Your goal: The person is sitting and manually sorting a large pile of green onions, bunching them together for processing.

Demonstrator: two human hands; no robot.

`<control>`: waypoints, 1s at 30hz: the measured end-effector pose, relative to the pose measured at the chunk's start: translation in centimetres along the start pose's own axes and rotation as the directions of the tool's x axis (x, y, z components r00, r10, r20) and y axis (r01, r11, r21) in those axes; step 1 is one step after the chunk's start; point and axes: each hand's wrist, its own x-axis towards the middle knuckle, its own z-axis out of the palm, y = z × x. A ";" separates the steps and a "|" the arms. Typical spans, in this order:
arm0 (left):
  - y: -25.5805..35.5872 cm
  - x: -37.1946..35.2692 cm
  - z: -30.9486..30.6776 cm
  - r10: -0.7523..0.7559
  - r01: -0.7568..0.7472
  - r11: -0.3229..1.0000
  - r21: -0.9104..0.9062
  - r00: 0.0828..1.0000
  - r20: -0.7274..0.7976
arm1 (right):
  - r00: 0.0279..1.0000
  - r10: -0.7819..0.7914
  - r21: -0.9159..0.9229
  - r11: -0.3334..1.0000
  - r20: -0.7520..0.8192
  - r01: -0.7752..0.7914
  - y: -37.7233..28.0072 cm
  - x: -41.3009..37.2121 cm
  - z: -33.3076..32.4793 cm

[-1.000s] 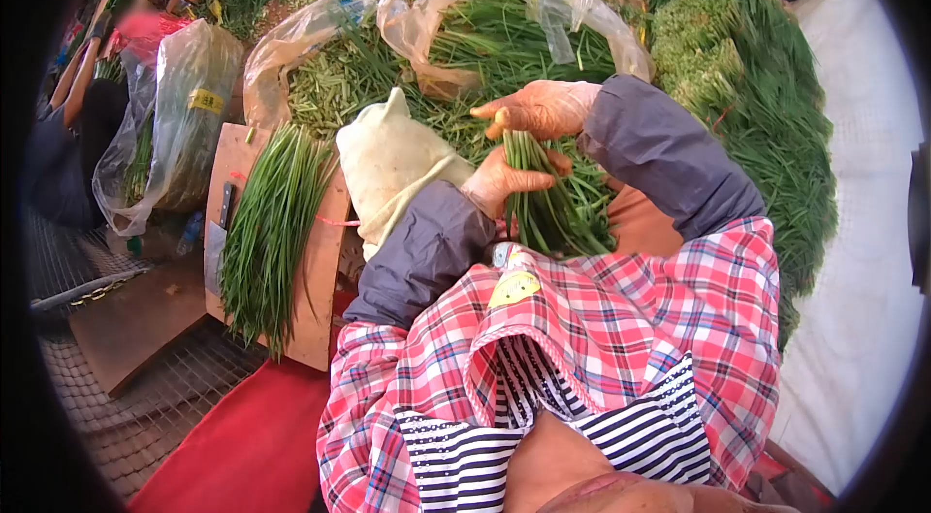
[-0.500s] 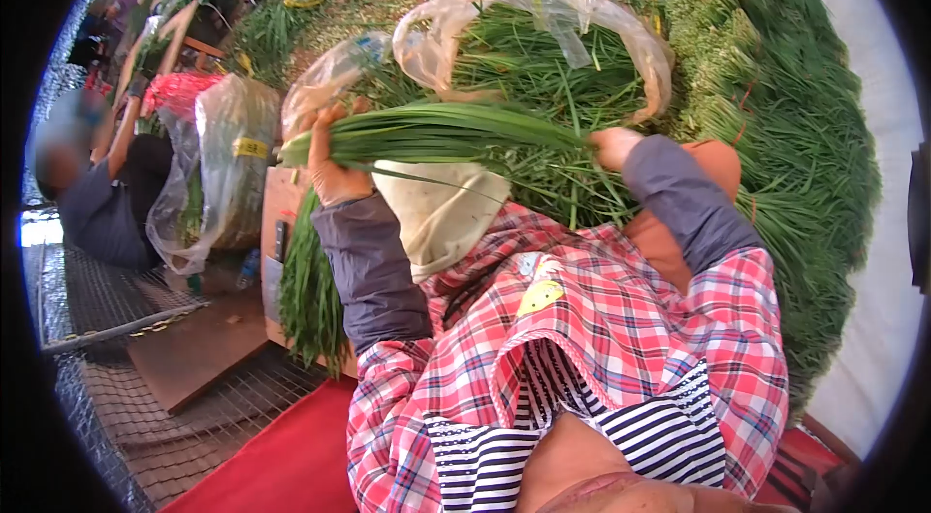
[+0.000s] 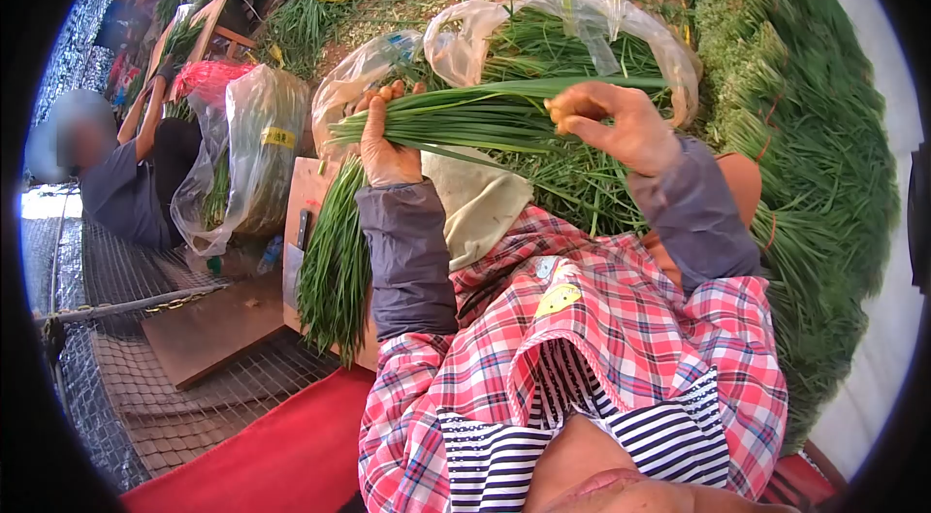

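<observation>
My left hand (image 3: 386, 146) is wrapped round the pale end of a bunch of long, flat green chives (image 3: 475, 120), held level in front of my chest. The leaf ends reach to the right, behind my right hand (image 3: 626, 125). That hand has its fingers curled and its thumb close to the fingertips beside the leaves. Whether a leaf is pinched there I cannot make out. Under the bunch, a clear plastic bag (image 3: 684, 77) stands open with loose chives in it. A cream cloth (image 3: 485, 212) covers part of my lap.
To the right, a large pile of chives (image 3: 824, 164) runs along a white sheet. More chives (image 3: 335, 271) hang over a board at left, near a knife (image 3: 304, 229). Another person (image 3: 126, 174) sits at far left by a filled plastic bag (image 3: 262, 144).
My right hand has turned and lifted from the leaf tips, moving up and back along the bunch with curled fingers. My left hand keeps hold of the chives. The view has shifted slightly.
</observation>
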 end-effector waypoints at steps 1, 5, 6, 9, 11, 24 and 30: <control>-0.5 -0.1 0.2 -0.011 0.011 1.000 0.000 1.000 0.005 | 0.996 -0.027 -0.194 0.981 -0.087 0.010 0.6 0.4 1.0; -2.9 -1.5 2.5 -0.033 0.032 0.996 0.078 0.999 0.014 | 0.927 -0.373 -0.712 0.658 -0.026 0.245 2.9 3.2 3.1; -3.4 -1.8 2.8 -0.059 0.056 0.997 0.045 0.996 0.064 | 0.932 -0.362 -0.793 0.563 0.020 0.236 3.1 3.5 3.7; -4.3 -2.0 2.8 -0.102 0.105 0.989 0.101 0.994 -0.031 | 0.953 -0.281 -0.839 0.487 0.112 0.242 4.7 4.7 4.2; -4.2 -2.1 2.4 -0.134 0.135 0.987 0.090 0.991 -0.011 | 0.961 -0.257 -0.816 0.533 0.097 0.225 4.8 5.3 3.3; -5.8 -3.7 2.6 -0.351 0.317 0.904 0.288 0.934 0.072 | 0.977 -0.172 0.917 0.396 0.126 -0.049 -0.4 6.8 1.8; -4.0 -1.6 -1.1 -0.214 0.219 0.963 0.156 0.976 -0.044 | 0.832 0.330 -0.625 0.780 0.446 0.026 0.4 0.4 -1.4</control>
